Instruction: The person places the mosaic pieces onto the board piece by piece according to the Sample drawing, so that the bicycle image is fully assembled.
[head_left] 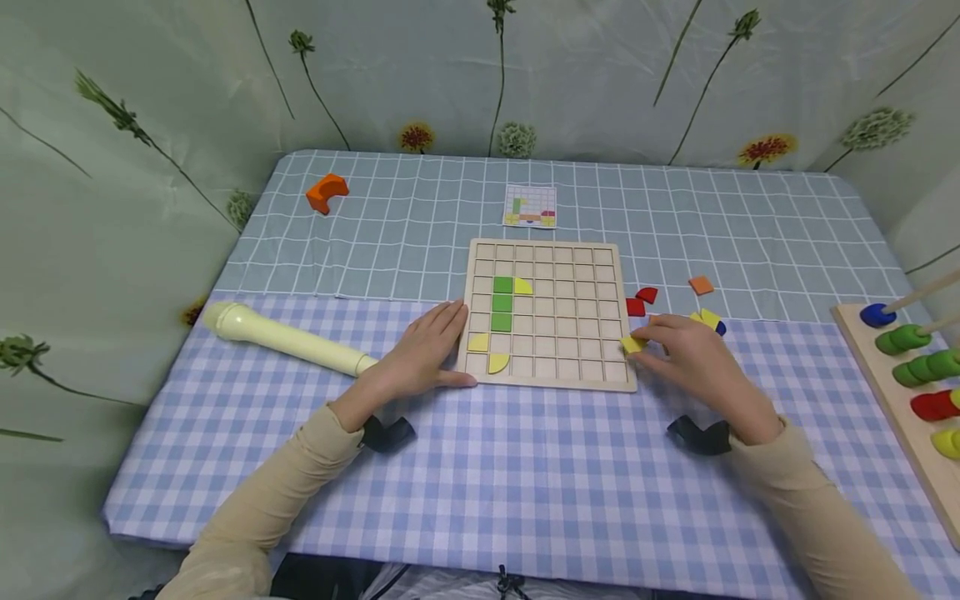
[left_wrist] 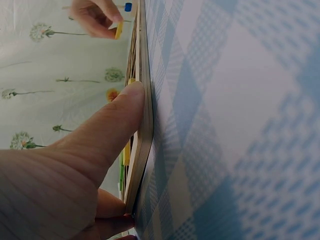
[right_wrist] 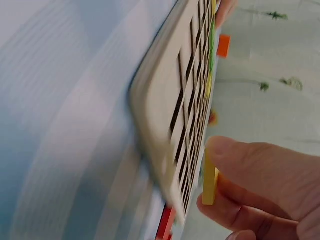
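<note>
A wooden grid board (head_left: 573, 308) lies on the checked cloth. My left hand (head_left: 423, 354) rests along its left edge with extended fingers, the thumb at the near corner. Between thumb and fingers, my right hand (head_left: 693, 354) pinches a yellow tile (right_wrist: 209, 182), held just over the board's right edge. Several green squares (head_left: 502, 303) form a column on the board, a yellow quarter-round (head_left: 522, 287) beside the top one. Lower left in the grid sit a yellow square (head_left: 477, 342) and another yellow quarter-round piece (head_left: 498, 363).
Red pieces (head_left: 636, 307), an orange square (head_left: 701, 286) and yellow pieces (head_left: 708, 317) lie right of the board. Behind it is a pattern card (head_left: 530, 193). A pale yellow stick (head_left: 300, 343), an orange arch block (head_left: 327, 192) and a peg stand with beads (head_left: 888, 387) lie around.
</note>
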